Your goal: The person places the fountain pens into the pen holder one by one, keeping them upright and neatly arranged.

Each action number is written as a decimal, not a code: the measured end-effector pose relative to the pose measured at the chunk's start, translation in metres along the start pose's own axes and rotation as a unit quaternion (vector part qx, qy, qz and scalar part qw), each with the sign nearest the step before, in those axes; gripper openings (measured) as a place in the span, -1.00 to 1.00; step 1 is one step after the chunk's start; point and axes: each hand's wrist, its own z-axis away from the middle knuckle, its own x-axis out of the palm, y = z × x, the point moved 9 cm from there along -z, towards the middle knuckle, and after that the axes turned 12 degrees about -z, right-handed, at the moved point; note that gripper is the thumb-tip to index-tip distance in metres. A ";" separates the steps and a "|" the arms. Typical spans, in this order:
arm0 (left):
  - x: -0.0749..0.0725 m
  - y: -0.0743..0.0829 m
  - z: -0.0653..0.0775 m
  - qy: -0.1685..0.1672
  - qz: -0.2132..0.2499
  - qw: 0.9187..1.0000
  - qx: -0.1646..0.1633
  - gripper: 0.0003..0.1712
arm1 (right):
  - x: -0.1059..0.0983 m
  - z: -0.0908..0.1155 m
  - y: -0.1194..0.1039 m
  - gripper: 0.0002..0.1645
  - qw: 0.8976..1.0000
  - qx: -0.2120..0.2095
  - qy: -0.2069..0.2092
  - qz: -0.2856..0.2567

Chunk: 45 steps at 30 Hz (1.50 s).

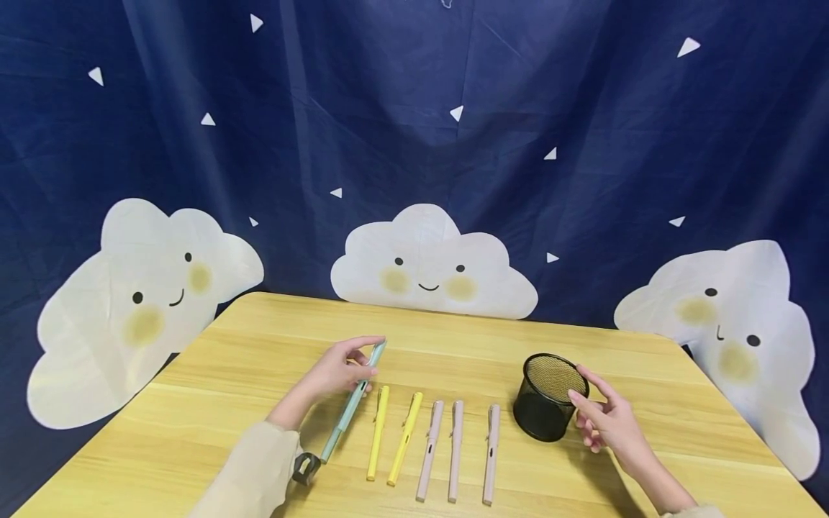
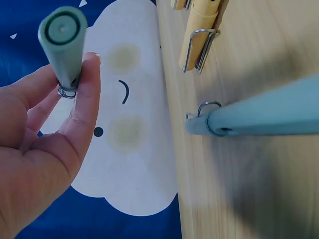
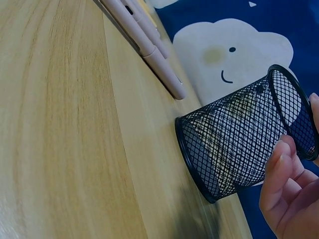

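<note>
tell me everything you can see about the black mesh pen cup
The black mesh pen cup is a short cylinder, apparently metal, with smooth solid bands round its top and bottom edges. It is mouth up, with nothing visible inside, to the right of the rightmost lilac pen. The right hand holds it near the rim; whether its base sits flat is unclear.

A wooden table (image 1: 272, 324) with light yellow-brown grain carries a row of pens. The right-hand yellow pen (image 1: 404, 439) lies aslant; just to its left lies the other yellow pen (image 1: 378, 435), and farther left a teal pen (image 2: 269, 114). To its right lie two mauve pens (image 1: 456, 452) near each other, then a third mauve pen (image 1: 491, 455) farther off. Well to its right is a black mesh cup (image 1: 542, 416); whether its base fully touches the wood is unclear.
</note>
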 end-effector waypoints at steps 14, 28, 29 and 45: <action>0.010 0.015 -0.008 -0.004 -0.007 0.999 0.047 -0.58 | 0.001 0.003 -0.002 -0.48 1.000 0.002 0.000 -0.001; 0.021 0.021 -0.013 -0.009 0.008 0.999 0.051 -0.66 | 0.001 0.002 0.000 -0.38 1.000 0.005 0.001 -0.011; 0.022 0.021 -0.014 -0.009 0.009 0.999 0.052 -0.66 | 0.001 0.002 0.000 -0.38 1.000 0.006 0.001 -0.011; 0.031 0.024 -0.020 -0.005 0.026 0.998 0.053 -0.63 | 0.002 0.002 0.000 -0.37 1.000 0.007 0.000 -0.009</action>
